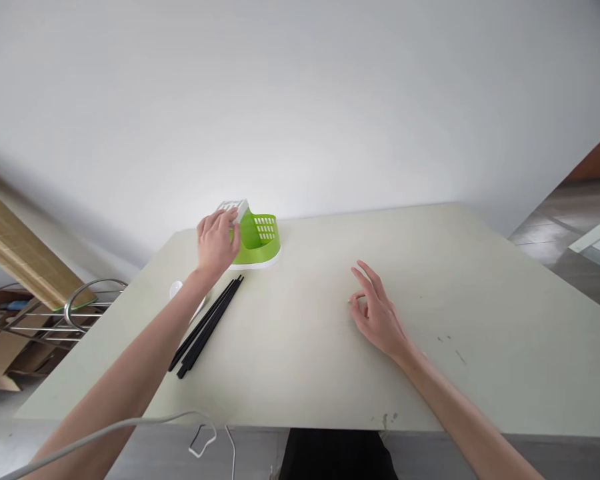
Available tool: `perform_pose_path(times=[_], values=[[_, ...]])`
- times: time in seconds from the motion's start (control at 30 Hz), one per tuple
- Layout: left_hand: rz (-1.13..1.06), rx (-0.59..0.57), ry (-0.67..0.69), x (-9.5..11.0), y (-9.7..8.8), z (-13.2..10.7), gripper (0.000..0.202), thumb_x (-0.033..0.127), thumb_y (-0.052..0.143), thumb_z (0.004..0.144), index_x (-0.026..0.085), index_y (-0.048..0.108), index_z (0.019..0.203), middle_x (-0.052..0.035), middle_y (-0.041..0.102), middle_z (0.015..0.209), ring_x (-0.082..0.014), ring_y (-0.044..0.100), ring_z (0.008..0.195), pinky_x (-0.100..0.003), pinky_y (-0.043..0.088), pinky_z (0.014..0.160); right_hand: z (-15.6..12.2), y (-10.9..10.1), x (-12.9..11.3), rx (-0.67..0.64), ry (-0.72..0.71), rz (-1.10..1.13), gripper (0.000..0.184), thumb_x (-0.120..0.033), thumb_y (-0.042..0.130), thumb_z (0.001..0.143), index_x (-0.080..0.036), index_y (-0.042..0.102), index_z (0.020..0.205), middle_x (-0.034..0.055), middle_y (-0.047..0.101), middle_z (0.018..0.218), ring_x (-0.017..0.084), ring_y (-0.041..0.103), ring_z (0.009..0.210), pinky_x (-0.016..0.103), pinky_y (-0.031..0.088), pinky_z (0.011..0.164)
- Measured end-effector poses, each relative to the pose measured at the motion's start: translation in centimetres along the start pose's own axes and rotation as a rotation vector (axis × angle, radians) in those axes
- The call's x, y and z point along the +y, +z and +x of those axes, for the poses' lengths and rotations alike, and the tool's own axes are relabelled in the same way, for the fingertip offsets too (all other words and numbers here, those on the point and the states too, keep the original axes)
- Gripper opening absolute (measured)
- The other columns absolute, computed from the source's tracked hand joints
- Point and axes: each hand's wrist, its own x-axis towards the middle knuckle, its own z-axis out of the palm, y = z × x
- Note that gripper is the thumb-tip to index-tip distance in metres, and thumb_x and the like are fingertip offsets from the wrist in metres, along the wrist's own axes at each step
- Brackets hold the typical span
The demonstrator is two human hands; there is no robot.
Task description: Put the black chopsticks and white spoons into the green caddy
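Near the wall at the back left of the table stands a green and white utensil holder [257, 252] with slotted sides. My left hand [217, 241] is at its white slotted top, fingers and thumb curled around the edge; the palm hides part of the holder. Several black chopsticks [210, 327] lie in a loose bundle in front of the holder. A white spoon [176, 288] is beside them, partly hidden behind my left forearm. Over the middle right of the table is my right hand [377, 313], holding nothing, its fingers apart and lightly bent.
The pale table [310, 360] meets a white wall [330, 120] at the back. A white cable [145, 421] crosses my left forearm by the front edge. On the left are a metal rack [70, 320], a cardboard box [5, 353] and a long wooden-looking panel [35, 247].
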Motion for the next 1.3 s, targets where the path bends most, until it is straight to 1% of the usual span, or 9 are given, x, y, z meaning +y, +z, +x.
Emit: perform_pose_path(times=[0.2,0.33,0.47,0.63,0.73,0.8,0.87,0.97,1.3], values=[[0.07,0.01,-0.049,-4.1,-1.3,0.2,0.041,0.034,0.042,0.101,0.02,0.059,0.136,-0.0142,0.065,0.146,-0.0331,0.043,0.146,-0.053,0.023,0.123,-0.1,-0.1,0.0,0.001,0.003,-0.005,0.062,-0.026,0.042,0.106,-0.038,0.029,0.164,0.0136,0.031,0.17,0.017,0.071,0.085,0.033,0.059,0.059],[0.105,0.045,-0.049,-4.4,-1.3,-0.4,0.048,0.034,0.036,0.104,0.017,0.053,0.145,-0.0147,0.057,0.155,-0.0326,0.033,0.154,-0.056,0.013,0.127,0.0,0.0,0.2,0.005,0.016,-0.005,0.06,-0.027,0.041,0.106,-0.037,0.03,0.164,0.0135,0.032,0.169,0.017,0.071,0.085,0.033,0.06,0.059],[0.083,0.169,0.025,-0.8,0.6,-4.0,0.055,0.036,0.042,0.105,0.014,0.041,0.155,-0.0173,0.028,0.173,-0.0334,0.012,0.163,-0.06,0.004,0.129,0.0,0.0,0.2,0.005,0.044,-0.003,0.059,-0.028,0.041,0.105,-0.038,0.032,0.162,0.0124,0.032,0.169,0.017,0.071,0.085,0.034,0.061,0.061],[-0.259,-0.172,0.254,5.7,5.6,-9.9,0.04,0.033,0.049,0.104,0.02,0.054,0.142,-0.0169,0.055,0.156,-0.0296,0.046,0.148,-0.052,0.035,0.122,0.1,-0.1,-0.2,-0.017,0.113,0.005,0.054,-0.029,0.043,0.103,-0.034,0.04,0.157,0.0131,0.037,0.167,0.018,0.071,0.085,0.036,0.061,0.062],[-0.524,-0.353,0.107,8.1,7.4,-11.4,0.029,0.037,0.049,0.105,0.021,0.063,0.124,-0.0108,0.076,0.115,-0.0219,0.071,0.105,-0.038,0.055,0.095,0.2,-0.3,-0.5,-0.032,0.175,-0.006,0.047,-0.029,0.045,0.102,-0.032,0.049,0.148,0.0111,0.044,0.163,0.017,0.071,0.085,0.035,0.061,0.066],[-0.64,-0.425,-0.067,8.6,7.7,-11.6,0.028,0.042,0.049,0.105,0.021,0.066,0.108,-0.0015,0.072,0.08,-0.0149,0.065,0.069,-0.028,0.053,0.07,0.4,-0.4,-0.5,-0.046,0.211,-0.01,0.042,-0.029,0.046,0.101,-0.031,0.054,0.142,0.0097,0.048,0.16,0.017,0.071,0.085,0.035,0.06,0.068],[-0.701,-0.477,-0.19,8.7,7.5,-11.4,0.033,0.047,0.052,0.103,0.019,0.065,0.091,0.004,0.06,0.061,-0.0108,0.05,0.053,-0.024,0.042,0.056,0.6,-0.5,-0.3,-0.066,0.246,0.001,0.039,-0.029,0.046,0.1,-0.03,0.056,0.139,0.0094,0.052,0.157,0.016,0.07,0.084,0.034,0.059,0.069],[-0.759,-0.506,-0.282,8.5,7.2,-11.0,0.04,0.05,0.057,0.099,0.018,0.063,0.076,0.0054,0.05,0.057,-0.0086,0.038,0.051,-0.022,0.033,0.051,1.3,-0.3,0.1,-0.093,0.306,0.007,0.038,-0.03,0.048,0.099,-0.029,0.06,0.135,0.0092,0.06,0.149,0.016,0.069,0.077,0.034,0.058,0.068],[-0.868,-0.499,-0.48,8.2,7.6,-10.4,0.041,0.055,0.057,0.097,0.019,0.06,0.076,0.0065,0.041,0.055,-0.0086,0.032,0.051,-0.023,0.026,0.049,4.2,0.6,1.6,-0.175,0.399,0.089,0.021,-0.032,0.052,0.095,-0.03,0.07,0.106,0.0007,0.07,0.137,0.011,0.047,0.052,0.031,0.047,0.055]])
